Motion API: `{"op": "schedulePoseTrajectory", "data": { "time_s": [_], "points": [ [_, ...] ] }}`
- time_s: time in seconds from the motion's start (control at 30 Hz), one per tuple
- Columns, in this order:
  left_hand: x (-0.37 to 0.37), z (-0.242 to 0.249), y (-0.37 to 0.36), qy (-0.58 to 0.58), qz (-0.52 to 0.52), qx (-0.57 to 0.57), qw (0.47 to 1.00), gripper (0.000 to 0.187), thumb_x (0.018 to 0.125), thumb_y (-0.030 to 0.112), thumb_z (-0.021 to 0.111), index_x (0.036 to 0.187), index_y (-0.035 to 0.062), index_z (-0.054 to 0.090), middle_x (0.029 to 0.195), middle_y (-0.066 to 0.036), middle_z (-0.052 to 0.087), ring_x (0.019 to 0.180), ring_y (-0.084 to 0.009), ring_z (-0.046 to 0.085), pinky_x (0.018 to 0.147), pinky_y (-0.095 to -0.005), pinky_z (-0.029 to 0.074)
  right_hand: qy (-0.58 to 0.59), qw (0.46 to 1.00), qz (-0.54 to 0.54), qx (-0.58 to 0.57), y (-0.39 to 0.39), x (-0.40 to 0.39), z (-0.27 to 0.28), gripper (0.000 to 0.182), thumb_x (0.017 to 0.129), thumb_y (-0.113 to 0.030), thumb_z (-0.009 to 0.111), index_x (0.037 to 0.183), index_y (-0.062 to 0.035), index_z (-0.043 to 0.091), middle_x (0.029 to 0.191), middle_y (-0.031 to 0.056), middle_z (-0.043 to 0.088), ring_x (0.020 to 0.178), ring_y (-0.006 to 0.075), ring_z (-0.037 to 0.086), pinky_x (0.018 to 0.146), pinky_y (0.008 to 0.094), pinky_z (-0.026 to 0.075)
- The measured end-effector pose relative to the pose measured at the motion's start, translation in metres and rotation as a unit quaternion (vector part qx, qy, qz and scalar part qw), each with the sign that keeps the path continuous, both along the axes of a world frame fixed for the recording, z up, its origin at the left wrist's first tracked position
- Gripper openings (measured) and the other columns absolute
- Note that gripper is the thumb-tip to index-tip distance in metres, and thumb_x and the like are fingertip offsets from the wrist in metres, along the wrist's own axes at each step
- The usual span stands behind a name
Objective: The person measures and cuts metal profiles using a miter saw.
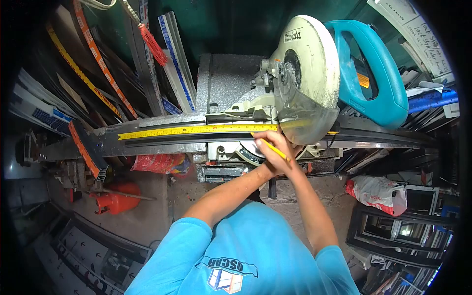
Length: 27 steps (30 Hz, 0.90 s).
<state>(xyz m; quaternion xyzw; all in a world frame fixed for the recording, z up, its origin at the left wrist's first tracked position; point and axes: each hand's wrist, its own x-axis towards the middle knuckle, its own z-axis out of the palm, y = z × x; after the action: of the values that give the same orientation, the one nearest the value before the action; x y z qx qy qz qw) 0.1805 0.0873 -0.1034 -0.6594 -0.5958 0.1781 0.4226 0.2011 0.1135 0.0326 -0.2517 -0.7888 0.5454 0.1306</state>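
Observation:
My right hand [274, 146] pinches a yellow pencil [275, 150], its tip at the lower edge of a yellow tape measure [196, 130]. The tape lies extended along a long dark profile [187, 139] on the saw bench. My forearms meet at the wrists, and my left hand [297, 149] is mostly hidden beneath the right one, beside the clear blade guard [305, 123]; its fingers cannot be made out. The Makita mitre saw [314, 64], with a teal handle [393, 83], stands raised just behind both hands.
Long profiles [177, 64] lean at the back left. An orange-labelled profile piece [86, 150] juts out on the left. Below are a red gas cylinder [118, 198] and a red bag [157, 163]. A white bag [378, 192] and dark frames [423, 201] lie at the right.

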Motion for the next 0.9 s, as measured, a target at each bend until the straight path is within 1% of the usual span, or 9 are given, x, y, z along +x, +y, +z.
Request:
{"op": "schedulePoseTrajectory", "data": {
  "time_s": [0.07, 0.13, 0.17, 0.23, 0.27, 0.43, 0.5, 0.83, 0.9],
  "points": [
    [0.001, -0.001, 0.0, 0.028, 0.003, -0.006, 1.0, 0.057, 0.073, 0.029, 0.072, 0.126, 0.0088, 0.068, 0.15, -0.012, 0.052, 0.147, -0.0381, 0.035, 0.122, -0.0734, 0.0, -0.016, 1.0, -0.015, -0.007, 0.008, -0.022, -0.012, 0.025, 0.096, -0.02, 0.063, 0.114, -0.0054, 0.071, 0.098, 0.0108, 0.071, 0.093, 0.0231, 0.068, 0.086, 0.0364, 0.052],
    [0.002, -0.002, 0.001, 0.055, 0.007, -0.01, 0.998, 0.057, 0.074, 0.029, 0.072, 0.126, 0.0089, 0.068, 0.15, -0.012, 0.052, 0.147, -0.0381, 0.035, 0.122, -0.0734, 0.0, 0.111, 0.993, -0.023, -0.042, 0.01, -0.037, -0.022, 0.024, 0.094, -0.017, 0.066, 0.113, -0.004, 0.07, 0.09, 0.0069, 0.069, 0.084, 0.0181, 0.064, 0.078, 0.0327, 0.051],
    [0.003, -0.002, 0.004, 0.068, 0.01, -0.012, 0.998, 0.056, 0.074, 0.029, 0.072, 0.126, 0.009, 0.068, 0.15, -0.012, 0.052, 0.147, -0.0381, 0.035, 0.122, -0.0734, 0.0, 0.11, 0.993, -0.022, -0.043, 0.009, -0.036, -0.018, 0.024, 0.094, -0.017, 0.066, 0.113, -0.004, 0.07, 0.09, 0.0069, 0.069, 0.084, 0.0181, 0.064, 0.078, 0.0327, 0.051],
    [0.005, -0.002, 0.006, 0.093, 0.018, -0.017, 0.995, 0.056, 0.074, 0.029, 0.072, 0.126, 0.009, 0.068, 0.15, -0.012, 0.052, 0.147, -0.0381, 0.035, 0.122, -0.0734, 0.0, 0.072, 0.997, -0.004, -0.031, 0.008, -0.034, -0.008, 0.022, 0.094, -0.014, 0.066, 0.111, -0.0002, 0.068, 0.088, 0.0005, 0.066, 0.078, 0.0078, 0.058, 0.07, 0.0251, 0.049],
    [0.004, -0.003, 0.003, 0.106, 0.023, -0.019, 0.994, 0.056, 0.074, 0.029, 0.072, 0.126, 0.0091, 0.068, 0.15, -0.012, 0.052, 0.147, -0.0381, 0.035, 0.122, -0.0734, 0.0, 0.066, 0.997, -0.023, -0.044, 0.008, -0.036, -0.015, 0.016, 0.092, -0.014, 0.066, 0.103, -0.0013, 0.067, 0.082, -0.0015, 0.064, 0.076, 0.0064, 0.055, 0.068, 0.0249, 0.047],
    [0.003, -0.003, 0.001, 0.172, 0.035, -0.026, 0.984, 0.056, 0.074, 0.03, 0.072, 0.126, 0.0092, 0.068, 0.149, -0.012, 0.052, 0.147, -0.038, 0.035, 0.122, -0.0734, 0.0, 0.023, 0.999, -0.033, -0.018, 0.012, -0.038, -0.015, 0.008, 0.087, -0.009, 0.065, 0.088, -0.002, 0.063, 0.077, 0.0006, 0.063, 0.071, 0.0068, 0.054, 0.064, 0.0274, 0.047],
    [0.003, -0.002, 0.003, 0.197, 0.038, -0.029, 0.979, 0.056, 0.074, 0.03, 0.072, 0.126, 0.0093, 0.068, 0.149, -0.012, 0.052, 0.147, -0.038, 0.035, 0.122, -0.0734, 0.0, 0.011, 0.999, -0.017, 0.043, 0.013, -0.038, -0.017, 0.007, 0.086, -0.008, 0.064, 0.085, -0.0017, 0.062, 0.074, 0.003, 0.062, 0.07, 0.0082, 0.054, 0.064, 0.028, 0.047],
    [0.003, 0.0, -0.002, 0.331, 0.055, -0.04, 0.941, 0.056, 0.075, 0.03, 0.072, 0.127, 0.0097, 0.068, 0.149, -0.012, 0.053, 0.147, -0.0379, 0.036, 0.122, -0.0733, 0.001, 0.014, 0.997, -0.019, 0.069, 0.011, -0.04, -0.015, 0.01, 0.085, -0.01, 0.062, 0.081, -0.0008, 0.058, 0.07, 0.0064, 0.059, 0.068, 0.0105, 0.054, 0.062, 0.0307, 0.046],
    [0.003, 0.001, -0.001, 0.358, 0.058, -0.043, 0.931, 0.056, 0.075, 0.03, 0.072, 0.127, 0.0098, 0.068, 0.149, -0.012, 0.053, 0.147, -0.0379, 0.036, 0.122, -0.0733, 0.001, 0.023, 0.998, -0.014, 0.057, 0.011, -0.04, -0.014, 0.009, 0.084, -0.007, 0.062, 0.081, -0.0005, 0.056, 0.072, 0.0099, 0.058, 0.067, 0.0175, 0.055, 0.061, 0.0351, 0.045]
  ]
}}
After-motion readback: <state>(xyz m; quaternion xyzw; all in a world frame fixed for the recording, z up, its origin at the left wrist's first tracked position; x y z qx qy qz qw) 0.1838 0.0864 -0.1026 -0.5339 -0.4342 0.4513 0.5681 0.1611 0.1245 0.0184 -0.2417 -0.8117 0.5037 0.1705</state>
